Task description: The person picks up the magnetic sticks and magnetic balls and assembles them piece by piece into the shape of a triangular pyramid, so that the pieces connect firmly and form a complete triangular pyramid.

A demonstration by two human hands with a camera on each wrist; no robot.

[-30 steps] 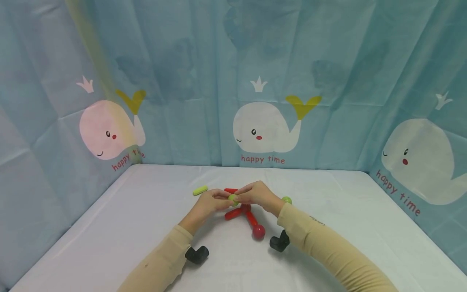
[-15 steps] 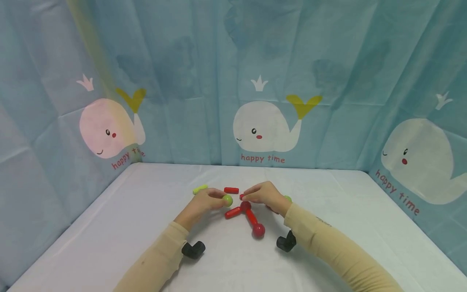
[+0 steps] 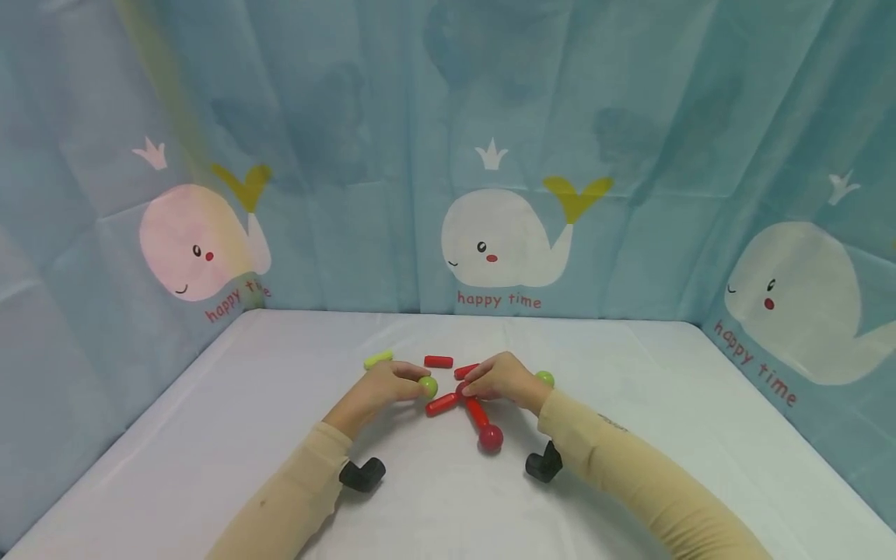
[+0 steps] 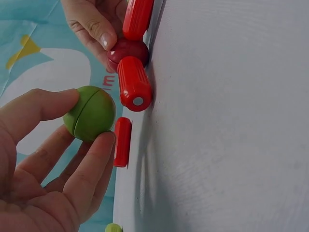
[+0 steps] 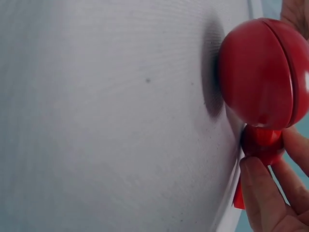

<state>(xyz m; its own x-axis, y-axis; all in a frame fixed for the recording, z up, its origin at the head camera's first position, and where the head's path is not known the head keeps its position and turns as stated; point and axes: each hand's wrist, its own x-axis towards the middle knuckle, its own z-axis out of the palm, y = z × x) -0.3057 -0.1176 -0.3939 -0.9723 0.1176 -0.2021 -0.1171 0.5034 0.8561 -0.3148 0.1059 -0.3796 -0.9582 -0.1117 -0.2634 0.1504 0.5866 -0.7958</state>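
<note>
My left hand point(image 3: 378, 389) pinches a green ball point(image 4: 90, 113) between thumb and fingers, just above the table. In the left wrist view a thin seam runs round this ball. My right hand point(image 3: 505, 379) grips a dark red ball point(image 4: 128, 52) on the table, thumb and fingertips on its sides. One red rod point(image 3: 441, 404) reaches from that ball to the left, a pale round tip on its free end. A second red rod point(image 3: 477, 412) joins it to a larger-looking red ball point(image 5: 260, 72) nearer me. Another red rod point(image 3: 467, 371) lies behind, partly hidden by my right fingers.
At the back lie a loose red rod point(image 3: 438, 362) and a lime rod point(image 3: 378, 359). A second green ball point(image 3: 545, 379) sits behind my right wrist. A black wrist mount point(image 3: 362, 474) hangs under each sleeve. Whale-print curtain point(image 3: 336, 155) stands round the white table point(image 3: 616, 435).
Both hands were together at the green ball; my left hand has drawn it left. The right fingers, at a small red piece half a second ago, have come down onto the dark red ball.
</note>
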